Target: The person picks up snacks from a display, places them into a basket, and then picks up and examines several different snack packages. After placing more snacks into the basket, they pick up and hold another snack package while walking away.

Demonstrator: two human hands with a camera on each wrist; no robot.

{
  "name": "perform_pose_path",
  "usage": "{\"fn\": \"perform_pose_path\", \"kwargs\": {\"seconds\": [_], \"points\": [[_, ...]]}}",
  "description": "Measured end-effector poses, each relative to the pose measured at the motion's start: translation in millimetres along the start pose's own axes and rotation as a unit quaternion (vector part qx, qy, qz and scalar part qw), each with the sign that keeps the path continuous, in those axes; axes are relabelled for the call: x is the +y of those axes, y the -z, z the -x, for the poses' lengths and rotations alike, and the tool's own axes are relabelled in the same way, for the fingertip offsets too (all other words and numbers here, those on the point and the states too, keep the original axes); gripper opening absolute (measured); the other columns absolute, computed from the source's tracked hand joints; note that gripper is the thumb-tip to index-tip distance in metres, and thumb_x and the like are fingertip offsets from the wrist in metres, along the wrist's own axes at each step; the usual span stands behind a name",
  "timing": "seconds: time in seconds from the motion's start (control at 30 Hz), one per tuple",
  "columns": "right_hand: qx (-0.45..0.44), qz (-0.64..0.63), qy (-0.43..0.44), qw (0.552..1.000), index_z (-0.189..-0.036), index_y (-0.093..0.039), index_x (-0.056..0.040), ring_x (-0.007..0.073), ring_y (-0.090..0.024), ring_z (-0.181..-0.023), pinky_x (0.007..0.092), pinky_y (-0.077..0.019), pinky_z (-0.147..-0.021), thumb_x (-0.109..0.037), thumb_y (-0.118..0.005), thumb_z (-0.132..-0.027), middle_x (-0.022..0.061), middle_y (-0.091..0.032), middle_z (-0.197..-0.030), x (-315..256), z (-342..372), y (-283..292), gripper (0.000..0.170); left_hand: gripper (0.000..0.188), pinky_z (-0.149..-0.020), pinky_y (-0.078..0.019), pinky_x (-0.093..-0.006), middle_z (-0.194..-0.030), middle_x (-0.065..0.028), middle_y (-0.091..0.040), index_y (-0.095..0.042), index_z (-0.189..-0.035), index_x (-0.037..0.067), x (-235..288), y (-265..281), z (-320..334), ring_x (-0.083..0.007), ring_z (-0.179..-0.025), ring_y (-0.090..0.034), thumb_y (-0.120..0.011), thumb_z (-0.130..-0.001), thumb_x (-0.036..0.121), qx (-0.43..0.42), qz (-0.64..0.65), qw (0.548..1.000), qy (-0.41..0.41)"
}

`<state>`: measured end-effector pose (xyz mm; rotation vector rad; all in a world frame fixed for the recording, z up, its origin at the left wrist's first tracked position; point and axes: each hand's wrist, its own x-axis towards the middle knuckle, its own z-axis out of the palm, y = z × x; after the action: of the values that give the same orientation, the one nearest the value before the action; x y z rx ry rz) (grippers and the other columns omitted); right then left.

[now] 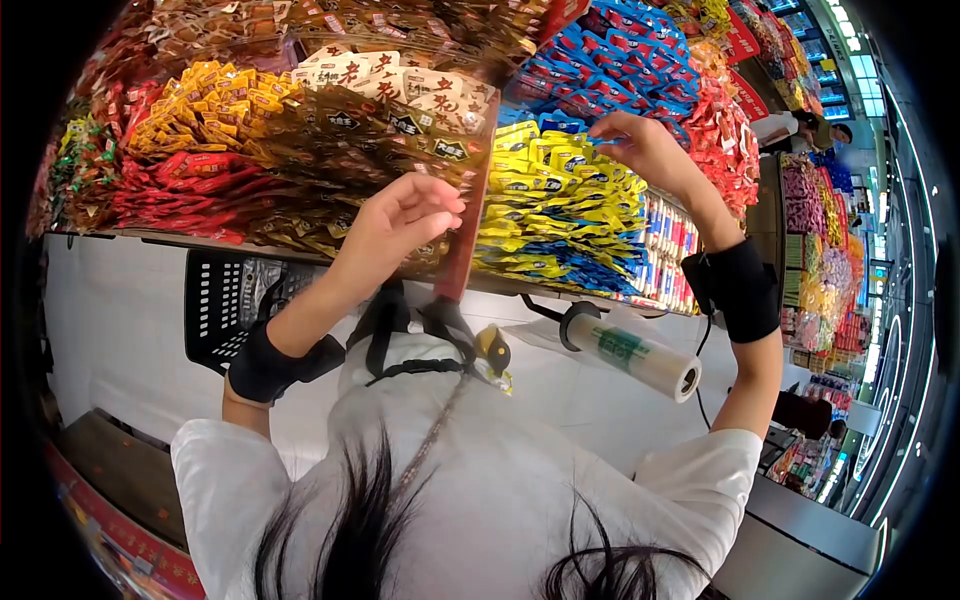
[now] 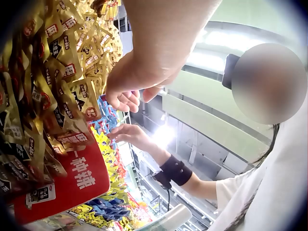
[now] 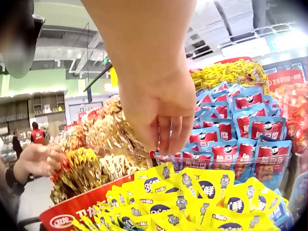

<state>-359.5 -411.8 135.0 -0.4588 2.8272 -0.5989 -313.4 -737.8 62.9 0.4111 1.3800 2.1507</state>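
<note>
In the head view my left hand (image 1: 405, 220) hovers over brown snack packets (image 1: 330, 140), beside a red divider (image 1: 468, 215). Its fingers are loosely bent, and nothing shows in them. My right hand (image 1: 640, 145) hangs over the line between yellow packets (image 1: 550, 190) and blue packets (image 1: 625, 60). From the right wrist view, the fingers of the right hand (image 3: 166, 115) point down, their tips right at the front blue packets (image 3: 216, 154) behind the yellow packets (image 3: 178, 202). No packet shows lifted in this hand. Both wrists wear black bands.
White-and-red packets (image 1: 350, 75), gold packets (image 1: 215, 105) and red packets (image 1: 190, 185) fill the display's left side. A plastic bag roll (image 1: 640, 355) sticks out below its front edge. A black basket (image 1: 215, 310) stands underneath, left. More shelves (image 1: 820, 220) rise at right.
</note>
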Motion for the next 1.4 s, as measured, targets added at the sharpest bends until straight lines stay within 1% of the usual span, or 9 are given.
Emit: {"fn": "perform_pose_path", "kwargs": {"seconds": [0.2, 0.6, 0.77, 1.0, 1.17, 1.23, 1.3, 1.33, 1.4], "points": [[-0.081, 0.110, -0.006, 0.991, -0.082, -0.061, -0.0043, 0.0264, -0.060, -0.072, 0.0345, -0.0463, -0.064, -0.017, -0.063, -0.071, 0.0107, -0.063, -0.076, 6, -31, -26, 0.017, 0.022, -0.082, -0.0423, -0.0259, -0.096, -0.0062, -0.056, -0.050, -0.101, 0.003, 6, 11, 21, -0.0131, -0.088, -0.055, -0.054, -0.080, 0.005, 0.008, -0.002, 1.000, 0.005], [-0.077, 0.169, 0.000, 0.983, -0.075, -0.062, -0.0097, 0.0279, -0.059, -0.070, 0.0372, -0.0456, -0.060, -0.017, -0.061, -0.070, 0.0088, -0.062, -0.073, -2, -32, -43, 0.009, 0.021, -0.080, -0.0426, -0.0243, -0.097, -0.0068, -0.056, -0.050, -0.104, 0.002, 7, 41, 73, -0.0129, -0.088, -0.055, -0.051, -0.084, 0.006, 0.087, -0.037, 0.994, -0.046], [0.015, 0.162, 0.040, 0.986, -0.087, -0.060, -0.0080, 0.0272, -0.060, -0.076, 0.0360, -0.0476, -0.067, -0.018, -0.062, -0.074, 0.0102, -0.062, -0.083, -26, -26, -18, 0.017, 0.021, -0.080, -0.0430, -0.0244, -0.098, -0.0059, -0.056, -0.050, -0.105, 0.002, 6, 46, 95, -0.0129, -0.089, -0.055, -0.052, -0.084, 0.007, 0.106, -0.054, 0.991, -0.054], [0.194, 0.174, 0.153, 0.953, -0.092, -0.059, -0.0054, 0.0229, -0.061, -0.076, 0.0309, -0.0489, -0.067, -0.019, -0.061, -0.080, 0.0102, -0.062, -0.083, -144, 54, 31, 0.018, 0.024, -0.080, -0.0435, -0.0239, -0.100, -0.0058, -0.056, -0.049, -0.107, 0.002, -1, 38, 133, -0.0126, -0.090, -0.055, -0.053, -0.084, 0.008, 0.125, -0.057, 0.989, -0.051], [0.182, 0.209, 0.194, 0.941, -0.098, -0.058, -0.0059, 0.0168, -0.059, -0.080, 0.0288, -0.0463, -0.070, -0.015, -0.057, -0.082, 0.0057, -0.061, -0.090, -191, 118, 49, 0.017, 0.026, -0.080, -0.0432, -0.0232, -0.101, -0.0064, -0.055, -0.049, -0.108, 0.002, -20, 34, 170, -0.0130, -0.091, -0.055, -0.054, -0.084, 0.008, 0.143, -0.055, 0.987, -0.045], [0.221, 0.293, 0.157, 0.917, -0.100, -0.058, -0.0068, 0.0137, -0.058, -0.082, 0.0285, -0.0462, -0.072, -0.017, -0.056, -0.084, 0.0035, -0.061, -0.092, -178, 126, 78, 0.019, 0.027, -0.080, -0.0426, -0.0237, -0.101, -0.0073, -0.056, -0.050, -0.108, 0.001, -26, 32, 187, -0.0139, -0.092, -0.055, -0.056, -0.083, 0.009, 0.158, -0.067, 0.984, -0.043], [0.276, 0.239, -0.029, 0.930, -0.090, -0.061, -0.0039, 0.0176, -0.058, -0.067, 0.0279, -0.0459, -0.060, -0.017, -0.063, -0.077, 0.0085, -0.062, -0.078, -212, 154, 90, 0.019, 0.027, -0.080, -0.0424, -0.0236, -0.101, -0.0072, -0.056, -0.050, -0.108, 0.001, -23, 25, 208, -0.0135, -0.091, -0.055, -0.055, -0.083, 0.008, 0.169, -0.063, 0.983, -0.039], [0.298, 0.272, 0.032, 0.914, -0.088, -0.062, -0.0047, 0.0161, -0.056, -0.064, 0.0286, -0.0452, -0.059, -0.016, -0.061, -0.077, 0.0081, -0.062, -0.074, -203, 161, 99, 0.016, 0.027, -0.079, -0.0425, -0.0237, -0.101, -0.0072, -0.056, -0.050, -0.108, 0.001, -23, 22, 218, -0.0135, -0.090, -0.055, -0.055, -0.083, 0.008, 0.172, -0.064, 0.982, -0.039], [0.333, 0.247, 0.005, 0.910, -0.087, -0.062, -0.0036, 0.0125, -0.055, -0.066, 0.0279, -0.0445, -0.061, -0.015, -0.060, -0.078, 0.0070, -0.062, -0.073, -209, 179, 106, 0.015, 0.026, -0.078, -0.0428, -0.0234, -0.101, -0.0067, -0.056, -0.050, -0.107, 0.001, -26, 24, 234, -0.0131, -0.089, -0.055, -0.054, -0.083, 0.008, 0.179, -0.068, 0.980, -0.044]]}}
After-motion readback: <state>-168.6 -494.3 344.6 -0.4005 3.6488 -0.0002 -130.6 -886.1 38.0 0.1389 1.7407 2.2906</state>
